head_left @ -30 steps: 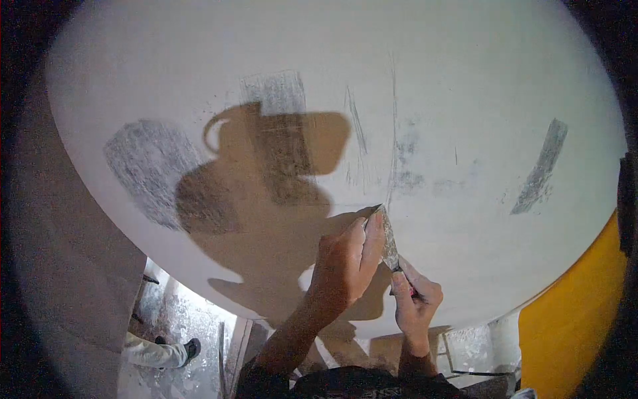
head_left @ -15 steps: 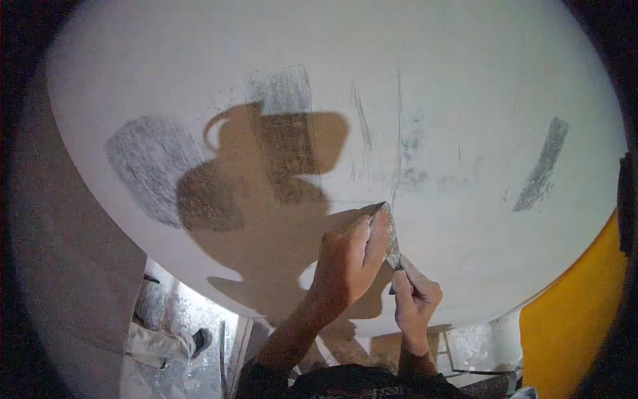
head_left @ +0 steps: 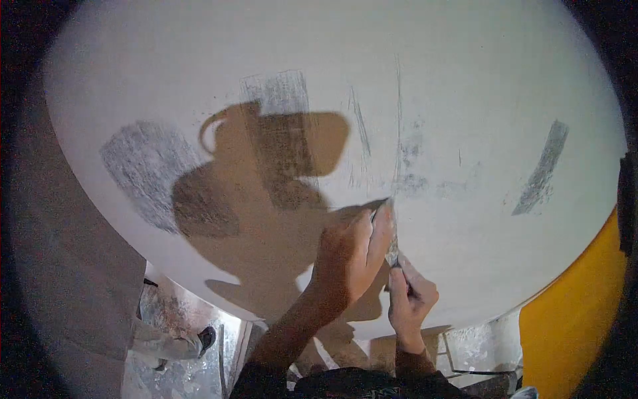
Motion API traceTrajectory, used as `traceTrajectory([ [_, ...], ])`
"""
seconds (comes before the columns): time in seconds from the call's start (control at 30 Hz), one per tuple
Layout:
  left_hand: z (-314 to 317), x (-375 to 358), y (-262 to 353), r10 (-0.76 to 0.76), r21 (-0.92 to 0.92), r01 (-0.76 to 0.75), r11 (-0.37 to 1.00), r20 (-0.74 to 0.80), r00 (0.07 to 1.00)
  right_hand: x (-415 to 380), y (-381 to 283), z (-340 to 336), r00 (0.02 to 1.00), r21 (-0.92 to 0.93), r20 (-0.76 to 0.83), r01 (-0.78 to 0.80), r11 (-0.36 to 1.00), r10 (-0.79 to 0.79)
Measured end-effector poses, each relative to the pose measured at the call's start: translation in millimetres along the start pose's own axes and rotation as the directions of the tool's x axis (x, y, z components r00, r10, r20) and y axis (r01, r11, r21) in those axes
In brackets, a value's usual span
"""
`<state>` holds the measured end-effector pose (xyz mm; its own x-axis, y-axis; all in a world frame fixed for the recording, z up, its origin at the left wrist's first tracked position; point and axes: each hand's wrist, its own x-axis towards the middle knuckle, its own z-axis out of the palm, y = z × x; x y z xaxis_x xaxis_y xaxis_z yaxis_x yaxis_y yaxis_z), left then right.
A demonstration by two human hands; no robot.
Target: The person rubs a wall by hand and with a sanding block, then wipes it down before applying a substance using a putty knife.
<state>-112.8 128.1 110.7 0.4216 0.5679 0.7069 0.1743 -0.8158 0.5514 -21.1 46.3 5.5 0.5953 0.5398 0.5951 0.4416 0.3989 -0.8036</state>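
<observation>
A large pale curved surface (head_left: 478,86) fills the view, with grey scuffed patches (head_left: 149,169) at the left, the centre and the right. Close in front of it, my left hand (head_left: 349,249) is closed with its fingers pressed together around a thin dark-edged scraper blade. My right hand (head_left: 412,296), lower and to the right, grips the handle end of the same scraper (head_left: 393,249). The blade's tip points up at the pale surface, just below thin vertical dark lines.
A brown shadow of a head and arms lies across the surface's left half. At the right edge hangs a yellow-orange sheet (head_left: 565,319). At the lower left, a person's trouser leg and dark shoe (head_left: 207,339) show on a stained floor.
Both hands have shifted only slightly, the right hand a little to the left. The scraper looks narrower, turned more edge-on. The person's leg at the lower left has moved a little right.
</observation>
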Motion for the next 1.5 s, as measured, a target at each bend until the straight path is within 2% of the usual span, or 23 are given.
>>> traceTrajectory([
  [0.1, -6.3, 8.1, 7.3, 0.039, -0.011, -0.039, 0.999, -0.029, 0.999, 10.7, -12.2, 2.9, 0.998, 0.028, -0.014, 0.053, 0.998, -0.053],
  [0.17, -6.9, 5.6, 7.5, 0.06, 0.013, -0.059, 0.998, -0.054, 0.997, 12.0, -18.7, 2.0, 1.0, 0.097, -0.026, -0.014, 0.995, 0.017],
  [0.27, 1.9, -12.3, -5.9, 0.019, -0.004, -0.019, 1.0, -0.073, 0.997, -5.9, -7.2, -1.7, 0.996, 0.104, 0.022, -0.091, 0.99, 0.089],
  [0.37, 1.7, -15.0, -3.2, 0.031, -0.01, -0.032, 0.999, -0.097, 0.995, -3.4, -9.5, -2.1, 0.999, 0.142, 0.01, -0.042, 0.989, 0.041],
  [0.5, -4.4, 7.7, 7.2, 0.053, -0.012, -0.054, 0.998, -0.072, 0.996, 12.8, -22.5, -5.6, 1.0, 0.058, -0.012, 0.003, 0.998, -0.002],
  [0.63, 1.2, -0.1, -1.4, 0.068, -0.054, -0.072, 0.996, -0.067, 0.995, 5.7, -11.7, -3.2, 1.0, 0.134, -0.02, 0.012, 0.991, -0.01],
  [0.77, 10.7, -9.0, -5.2, 0.057, 0.005, -0.056, 0.998, -0.116, 0.992, 2.8, -9.3, -5.7, 0.999, 0.139, 0.006, -0.051, 0.989, 0.051],
  [0.9, -2.4, 19.0, 16.2, 0.098, -0.016, -0.1, 0.995, -0.105, 0.99, 24.4, -25.2, -4.4, 1.0, 0.096, -0.028, 0.011, 0.995, -0.008],
  [0.97, -3.8, 21.5, 16.8, 0.112, -0.023, -0.115, 0.993, -0.097, 0.989, 30.5, -28.1, -2.5, 0.999, 0.169, -0.03, -0.009, 0.986, 0.015],
  [1.1, 1.5, 2.7, 4.3, 0.047, 0.013, -0.046, 0.999, -0.059, 0.997, 17.6, -16.4, -6.8, 0.999, 0.062, 0.009, 0.05, 0.997, -0.051],
  [1.17, 3.9, 1.0, 0.9, 0.024, -0.007, -0.024, 1.0, -0.067, 0.998, 10.7, -12.3, -7.8, 0.999, 0.067, 0.033, 0.01, 0.998, -0.012],
  [1.33, -12.2, 35.9, 19.4, 0.25, 0.064, -0.243, 0.968, -0.152, 0.956, 42.1, -35.8, 0.5, 0.999, 0.167, -0.032, 0.025, 0.986, -0.02],
  [1.4, -12.5, 38.6, 22.4, 0.201, 0.046, -0.196, 0.98, -0.167, 0.965, 45.6, -39.3, -0.9, 0.999, 0.201, -0.039, 0.02, 0.979, -0.013],
  [1.47, -6.8, 32.7, 14.9, 0.224, 0.083, -0.211, 0.974, -0.196, 0.955, 39.0, -37.3, -4.1, 0.999, 0.094, 0.014, 0.03, 0.995, -0.031],
  [1.5, -3.2, 26.6, 11.7, 0.23, 0.086, -0.217, 0.972, -0.198, 0.953, 31.7, -30.2, -4.9, 0.999, 0.098, 0.012, 0.036, 0.995, -0.037],
])
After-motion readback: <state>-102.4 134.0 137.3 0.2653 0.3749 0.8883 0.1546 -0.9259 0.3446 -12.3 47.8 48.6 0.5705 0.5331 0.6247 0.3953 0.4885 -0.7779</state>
